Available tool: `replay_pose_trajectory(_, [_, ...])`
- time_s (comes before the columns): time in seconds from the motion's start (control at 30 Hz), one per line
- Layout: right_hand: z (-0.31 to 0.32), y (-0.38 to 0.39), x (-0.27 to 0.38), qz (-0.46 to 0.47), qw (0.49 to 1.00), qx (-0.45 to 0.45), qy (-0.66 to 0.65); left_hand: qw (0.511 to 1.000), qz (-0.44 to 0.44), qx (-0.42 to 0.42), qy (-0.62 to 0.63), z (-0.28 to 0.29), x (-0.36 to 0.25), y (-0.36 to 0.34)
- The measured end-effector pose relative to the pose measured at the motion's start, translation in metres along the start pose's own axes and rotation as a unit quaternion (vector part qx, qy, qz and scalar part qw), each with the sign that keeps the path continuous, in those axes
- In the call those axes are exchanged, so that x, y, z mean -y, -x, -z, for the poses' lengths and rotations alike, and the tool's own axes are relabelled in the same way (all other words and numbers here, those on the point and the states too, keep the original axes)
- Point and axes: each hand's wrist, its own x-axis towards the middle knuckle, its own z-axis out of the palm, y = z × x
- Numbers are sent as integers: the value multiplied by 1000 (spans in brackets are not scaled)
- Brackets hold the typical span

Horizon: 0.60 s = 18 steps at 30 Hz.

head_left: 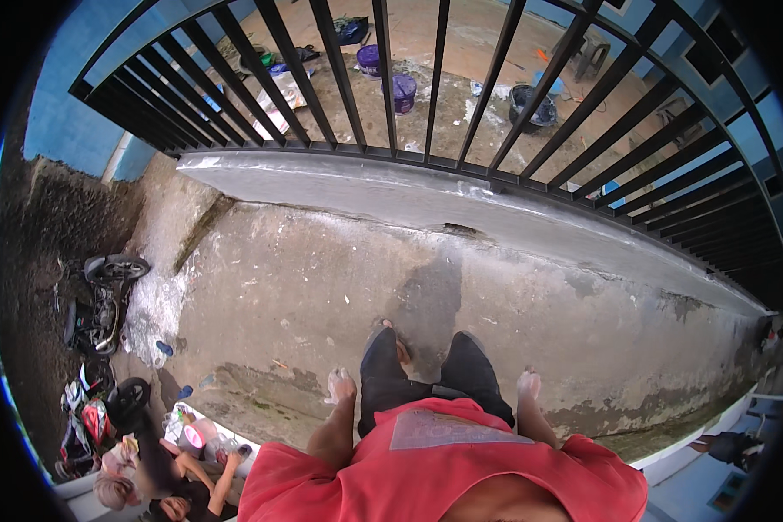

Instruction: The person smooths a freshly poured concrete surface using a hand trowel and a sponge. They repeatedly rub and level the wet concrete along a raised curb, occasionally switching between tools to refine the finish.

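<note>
My left hand [340, 386] hangs beside my dark trousers [378, 374] in the head view, its whitish, dusty fingers loosely apart and holding nothing. My right hand [528, 385] is down at the other side of the trousers, also dusted white, open and empty. Below me is stained concrete ground [270, 287]. In front, a grey plastered low wall [339, 187] carries a black metal railing [431, 87].
Behind the railing are purple buckets [404, 93], a black tub [532, 109] and scattered bags. Motorbikes [104, 309] stand at left. Other people [174, 496] are at lower left, one with a raised arm, beside a pink container [198, 435]. A dark figure or object [729, 448] shows at lower right.
</note>
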Motion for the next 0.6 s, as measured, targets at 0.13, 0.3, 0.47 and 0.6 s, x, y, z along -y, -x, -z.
replay_pose_trajectory(0.13, [-41, -55, -215, 126, 923, 154, 330, 992, 123, 20, -11, -4, 112, 87])
replay_pose_trajectory(0.3, [-13, -149, -268, 114, 972, 100, 180, 990, 100, -26, 94, -86, 187, 179])
replay_pose_trajectory(0.47, [76, -250, -244, 124, 968, 84, -203, 986, 90, -43, 131, -128, 98, 340])
replay_pose_trajectory(0.6, [115, -291, -239, 166, 971, 93, -145, 992, 4, -42, 117, -164, 94, 393])
